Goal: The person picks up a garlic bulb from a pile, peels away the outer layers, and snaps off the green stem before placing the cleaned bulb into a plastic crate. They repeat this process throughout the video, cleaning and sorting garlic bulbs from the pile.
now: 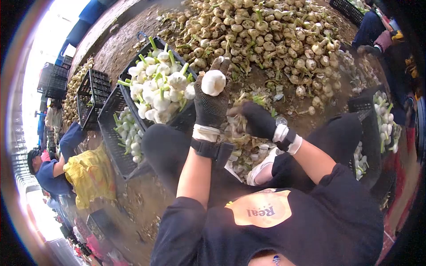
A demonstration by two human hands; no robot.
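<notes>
low over a litter of skins and stems [244, 148]: left hand [212, 104], gloved, fingers closed round a clean white garlic bulb [213, 82], held up just beside the black crate [188, 117] of trimmed bulbs. right hand [258, 119] sits among the trimmings; whether its fingers hold anything cannot be told. judged step: bulb cleaned, not yet deposited. the next move would call for a short swing leftward over the crate's near rim, then release. room: open air above the crate; heap of untrimmed garlic [266, 40] ahead; second crate [368, 119] close on the right.
</notes>
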